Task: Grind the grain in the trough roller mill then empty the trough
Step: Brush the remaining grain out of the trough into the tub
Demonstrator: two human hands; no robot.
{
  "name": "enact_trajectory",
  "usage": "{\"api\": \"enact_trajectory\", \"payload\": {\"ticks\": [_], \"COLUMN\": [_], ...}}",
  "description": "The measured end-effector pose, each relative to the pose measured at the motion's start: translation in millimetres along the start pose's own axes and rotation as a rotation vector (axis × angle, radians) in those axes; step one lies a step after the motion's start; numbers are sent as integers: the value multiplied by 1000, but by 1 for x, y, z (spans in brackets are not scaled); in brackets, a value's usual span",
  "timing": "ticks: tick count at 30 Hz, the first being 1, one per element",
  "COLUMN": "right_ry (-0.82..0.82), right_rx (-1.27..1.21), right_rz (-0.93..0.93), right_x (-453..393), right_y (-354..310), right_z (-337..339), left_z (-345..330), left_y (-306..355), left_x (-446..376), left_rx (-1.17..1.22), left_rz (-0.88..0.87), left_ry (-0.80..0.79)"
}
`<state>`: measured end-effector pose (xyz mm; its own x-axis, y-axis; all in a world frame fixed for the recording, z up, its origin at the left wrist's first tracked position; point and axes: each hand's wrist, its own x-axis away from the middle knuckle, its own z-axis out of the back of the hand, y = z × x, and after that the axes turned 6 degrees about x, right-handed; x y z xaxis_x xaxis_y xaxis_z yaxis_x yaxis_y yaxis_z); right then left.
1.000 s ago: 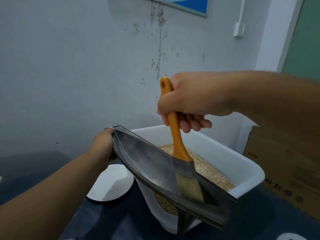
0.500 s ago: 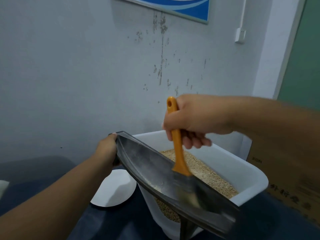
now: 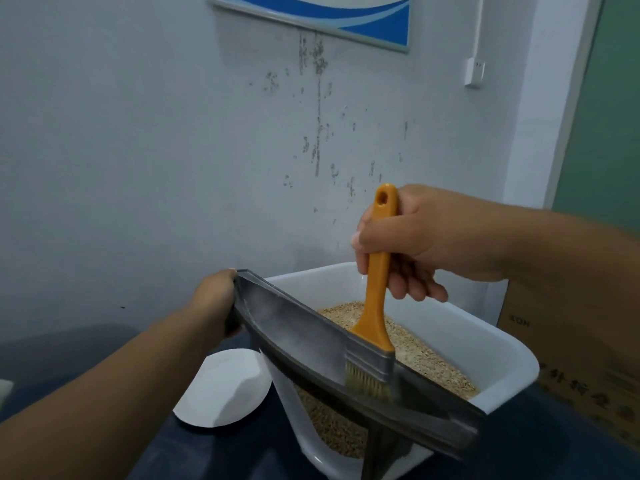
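item 1, one metal trough (image 3: pixel 311 336): long, dark grey, boat-shaped, lying on a slant from centre-left of the frame down to the lower right, tilted over the tub. a pale dusty film shows on its inner wall.

item 2, your left hand (image 3: pixel 216 297): centre-left of the frame, fingers curled round the upper end of the trough, gripping it.

item 3, one brush (image 3: pixel 375 317): orange handle with a hole at the top, metal band, pale bristles. it stands nearly upright at centre-right, bristles down inside the trough and touching its inner wall.

item 4, your right hand (image 3: pixel 412 237): right of centre, fingers and thumb wrapped round the upper part of the brush handle.

item 5, one white tub (image 3: pixel 485 348): rectangular plastic, lower centre to lower right, behind and under the trough. its near corner is hidden by the trough.

item 6, grain (image 3: pixel 429 358): one tan mass of small kernels inside the tub, also showing through its translucent near wall.

item 7, one white paper dish (image 3: pixel 225 389): lower centre-left, on the dark blue surface (image 3: pixel 207 452), just beside the tub.

item 8, one cardboard box (image 3: pixel 561 344): right edge, behind your right forearm.

item 9, one framed blue-and-white picture (image 3: pixel 311 12): top centre, on the stained wall.

item 10, one white wall switch (image 3: pixel 474 72): upper right.
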<state>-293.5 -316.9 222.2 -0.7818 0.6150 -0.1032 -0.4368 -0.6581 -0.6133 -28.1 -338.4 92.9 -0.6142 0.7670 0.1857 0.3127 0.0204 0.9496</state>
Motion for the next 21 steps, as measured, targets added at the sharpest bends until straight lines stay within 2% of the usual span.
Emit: {"api": "enact_trajectory", "payload": {"ticks": [2,3,6,8,9,13,18,21], "right_ry": [73,162,679,980,1051,1159,1346,1583], "right_rx": [-44,-95,-374,-414,-435,-641,-515,-603], "right_rz": [17,26,36,54,52,42,34,-53], "right_x": [13,21,55,78,86,96,63,47], "right_y": [8,15,40,55,58,56,29,29], "right_z": [5,5,-19,-52,-70,-114,-149,-150], "left_z": [-4,-4,-5,-3,-3,-4,-3,6], "left_y": [4,6,7,7,6,6,9,16], "left_x": [5,7,10,10,11,16,19,19], "left_rx": [-6,-3,-29,-48,-52,-77,-143,-284], "left_rz": [16,31,39,23,16,2,15,-40], "left_ry": [-8,-12,3,19,21,21,46,6]}}
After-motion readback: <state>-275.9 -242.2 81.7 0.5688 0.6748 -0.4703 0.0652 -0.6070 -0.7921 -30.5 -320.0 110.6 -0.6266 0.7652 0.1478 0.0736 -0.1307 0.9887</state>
